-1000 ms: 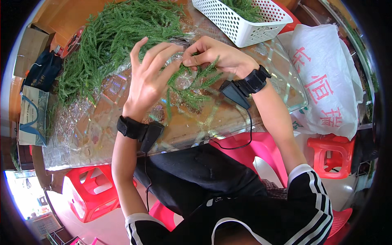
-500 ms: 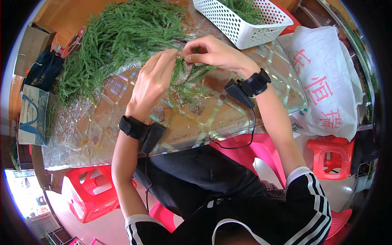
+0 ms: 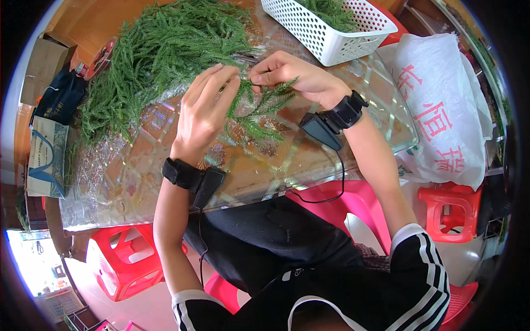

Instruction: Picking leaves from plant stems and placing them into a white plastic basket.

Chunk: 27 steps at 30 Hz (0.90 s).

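Observation:
My right hand pinches the top of a green feathery artificial sprig between thumb and fingertips. The sprig's branches spread down and to the right, over the table. To its left is my left hand, its fingers stretched out and a little apart, fingertips close to the sprig's top. The left thumb is mostly hidden behind the hand. A large heap of similar green sprigs lies just beyond my left hand.
At the far right of the table stands a white perforated basket with more greenery. A stuffed white sack is at the right. Bags line the left edge. Red plastic stools stand below.
My left hand's fingers have spread and drawn slightly away from the right fingertips. The sprig in my right hand has turned, its branches now reaching up in front of that hand.

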### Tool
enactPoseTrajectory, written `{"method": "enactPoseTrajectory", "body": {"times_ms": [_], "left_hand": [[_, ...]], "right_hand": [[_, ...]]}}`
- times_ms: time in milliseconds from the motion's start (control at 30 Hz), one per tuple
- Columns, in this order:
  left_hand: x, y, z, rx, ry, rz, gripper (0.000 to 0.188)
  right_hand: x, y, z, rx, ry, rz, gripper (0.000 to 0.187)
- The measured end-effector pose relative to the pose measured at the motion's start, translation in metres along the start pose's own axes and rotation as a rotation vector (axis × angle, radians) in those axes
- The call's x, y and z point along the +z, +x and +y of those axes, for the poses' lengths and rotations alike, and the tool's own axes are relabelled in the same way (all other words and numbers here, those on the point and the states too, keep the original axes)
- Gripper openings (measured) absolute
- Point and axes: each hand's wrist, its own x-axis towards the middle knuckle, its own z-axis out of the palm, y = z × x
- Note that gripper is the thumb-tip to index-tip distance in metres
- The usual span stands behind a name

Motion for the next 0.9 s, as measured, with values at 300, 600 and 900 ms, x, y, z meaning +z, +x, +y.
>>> {"method": "enactPoseTrajectory", "body": {"times_ms": [300,600,900], "left_hand": [[-0.003,0.004,0.002,0.144,-0.052,0.029,0.028],[0.002,-0.003,-0.001,-0.013,-0.069,0.042,0.028],[0.004,0.001,0.004,-0.317,-0.195,0.122,0.016]], "right_hand": [[-0.004,0.002,-0.005,0.295,0.094,-0.135,0.017],[-0.002,-0.001,-0.011,0.293,0.230,-0.160,0.015],[0.007,0.003,0.002,0.107,0.255,0.036,0.017]]}}
